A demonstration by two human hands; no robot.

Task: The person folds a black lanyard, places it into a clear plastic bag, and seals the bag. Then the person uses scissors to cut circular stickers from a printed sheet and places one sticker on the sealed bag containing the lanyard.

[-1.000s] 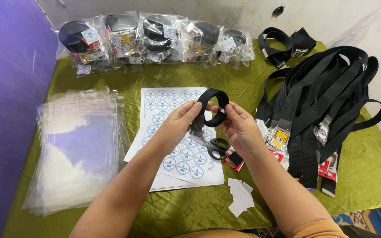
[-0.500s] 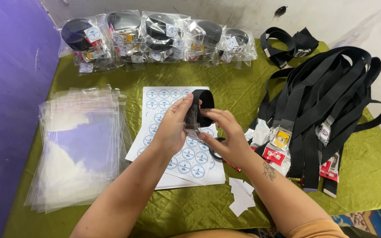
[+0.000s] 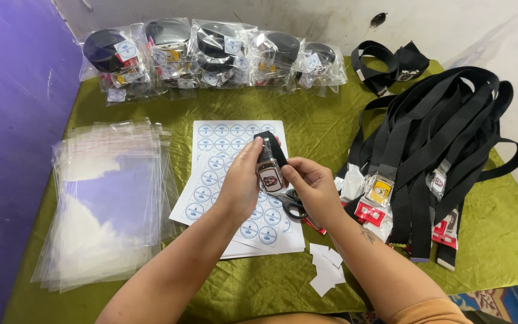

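While two hands [image 3: 241, 186] [image 3: 313, 186] hold one rolled belt [image 3: 269, 161], five bagged belts [image 3: 211, 57] wait.

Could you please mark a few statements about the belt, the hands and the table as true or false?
1. Both hands, left hand and right hand, hold a rolled black belt. True.
2. The sticker sheet lies under the hands. True.
3. The stack of clear bags lies to the right of the sheet. False: it lies to the left.
4. The loose belts are red. False: they are black.
5. Bagged belts line the far edge of the table. True.
6. The scissors are in the left hand. False: they lie on the sheet.
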